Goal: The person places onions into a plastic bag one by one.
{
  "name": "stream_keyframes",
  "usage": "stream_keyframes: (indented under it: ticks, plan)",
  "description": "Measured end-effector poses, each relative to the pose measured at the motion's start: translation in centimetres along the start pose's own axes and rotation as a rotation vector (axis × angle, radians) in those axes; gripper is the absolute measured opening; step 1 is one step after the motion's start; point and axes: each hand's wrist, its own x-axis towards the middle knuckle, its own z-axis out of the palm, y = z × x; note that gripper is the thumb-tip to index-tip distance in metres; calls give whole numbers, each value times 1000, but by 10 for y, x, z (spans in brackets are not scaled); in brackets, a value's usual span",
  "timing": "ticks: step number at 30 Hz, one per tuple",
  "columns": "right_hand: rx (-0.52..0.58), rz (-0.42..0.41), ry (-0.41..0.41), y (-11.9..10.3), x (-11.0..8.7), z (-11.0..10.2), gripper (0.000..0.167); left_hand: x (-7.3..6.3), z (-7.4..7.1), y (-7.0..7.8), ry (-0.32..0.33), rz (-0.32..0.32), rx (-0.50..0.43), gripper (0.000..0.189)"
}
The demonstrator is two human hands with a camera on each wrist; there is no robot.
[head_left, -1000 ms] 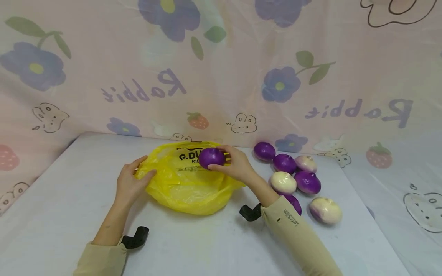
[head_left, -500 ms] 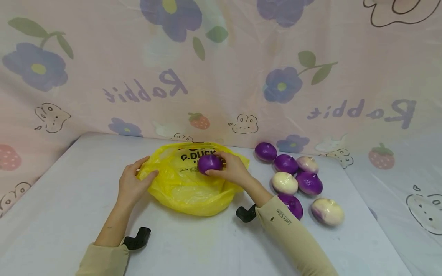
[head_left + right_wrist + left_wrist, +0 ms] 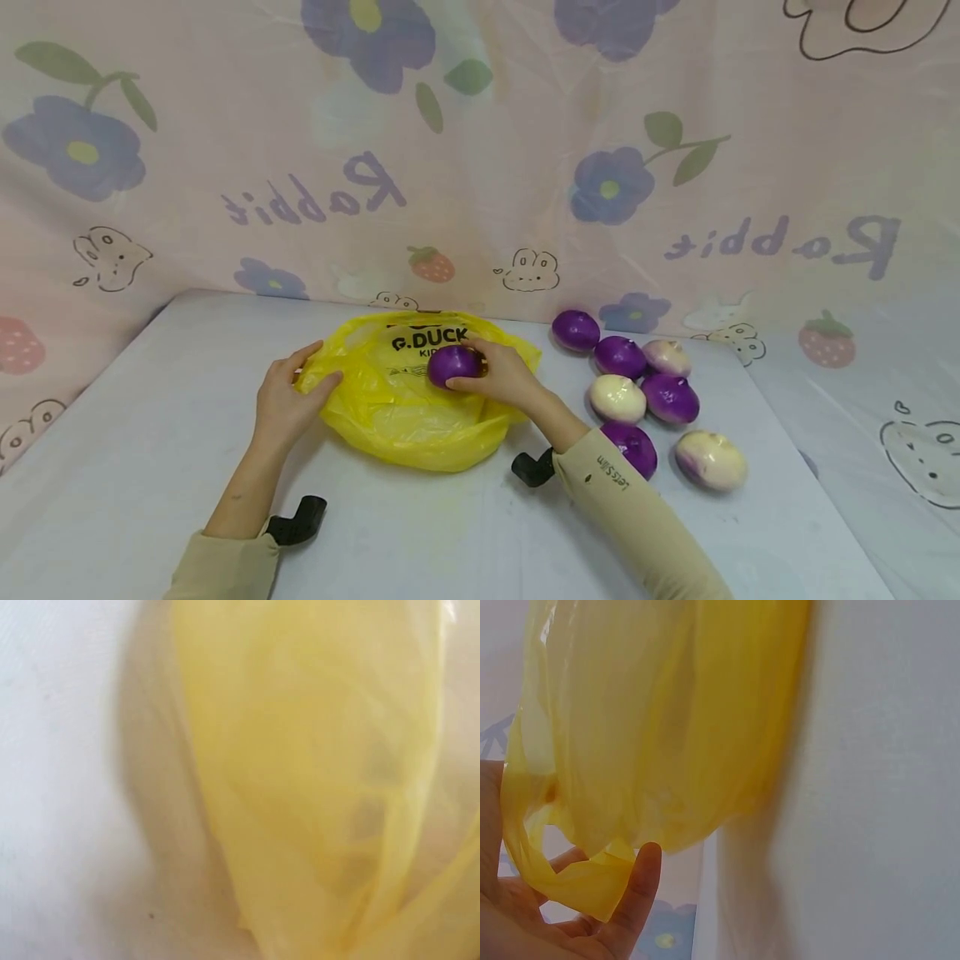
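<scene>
A yellow plastic bag [image 3: 420, 446] with black lettering lies with its mouth spread wide on the white table. My left hand [image 3: 288, 404] holds the bag's left edge; in the left wrist view its fingers [image 3: 641, 881] are at a looped handle. My right hand [image 3: 510, 375] grips a shiny purple onion [image 3: 452, 367] within the bag's mouth. In the right wrist view the bag's yellow wall [image 3: 292, 787] covers most of the hand and hides the onion.
To the right lies a group of purple onions [image 3: 670, 398] and whitish ones [image 3: 617, 398], with one whitish bulb [image 3: 710, 460] apart at the front. My right sleeve [image 3: 637, 508] partly covers a purple onion [image 3: 633, 446]. A patterned curtain [image 3: 480, 167] hangs behind the table.
My right hand has moved down and slightly left with the purple onion, lower into the bag's mouth. My left hand stays at the bag's left edge.
</scene>
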Motion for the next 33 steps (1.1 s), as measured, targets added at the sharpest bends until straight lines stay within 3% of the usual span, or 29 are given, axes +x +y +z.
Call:
stream_keyframes:
  ticks: [6, 21, 27, 33]
  plan:
    - [32, -19, 9, -1, -6, -8, 70, 0, 1, 1, -6, -4, -8, 60]
    - [281, -8, 74, 13, -19, -36, 67, -2, 0, 1, -6, -7, -16, 60]
    - [286, -40, 122, 15, -32, -50, 60, -3, -1, 0, -4, -11, -14, 60]
    - [266, 31, 135, 20, -45, -63, 64, -4, -2, 2, 1, -15, -17, 60]
